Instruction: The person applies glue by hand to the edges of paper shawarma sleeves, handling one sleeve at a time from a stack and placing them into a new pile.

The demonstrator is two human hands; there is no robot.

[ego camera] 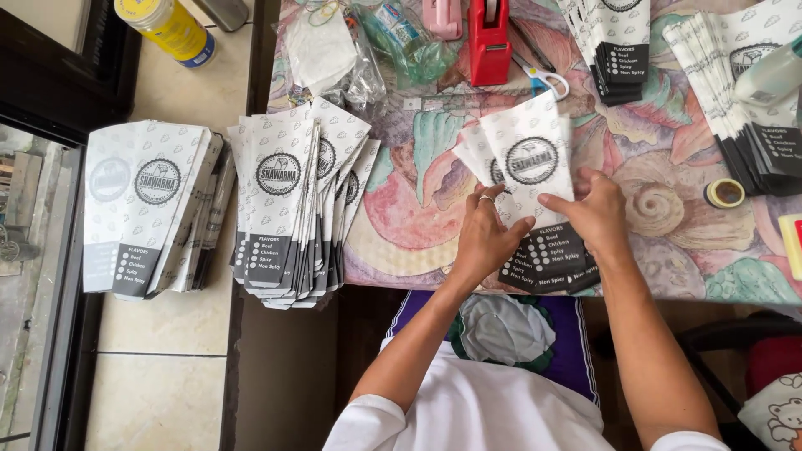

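A small fanned stack of white paper food sleeves (528, 159) with a round dark emblem and black lower ends lies on the table's near edge. My left hand (484, 238), with a ring on one finger, rests on the stack's left side, fingers on the paper. My right hand (595, 213) presses on the right side, thumb pointing left across the top sleeve. Both hands grip the same stack.
A larger pile of the same sleeves (296, 200) overhangs the table's left edge, another (154, 209) lies on a ledge farther left. More stacks (614, 42) (735, 92) sit at back right. A red tape dispenser (489, 38), scissors (543, 79), tape roll (724, 193), plastic bags (342, 50) and yellow bottle (171, 29) are around.
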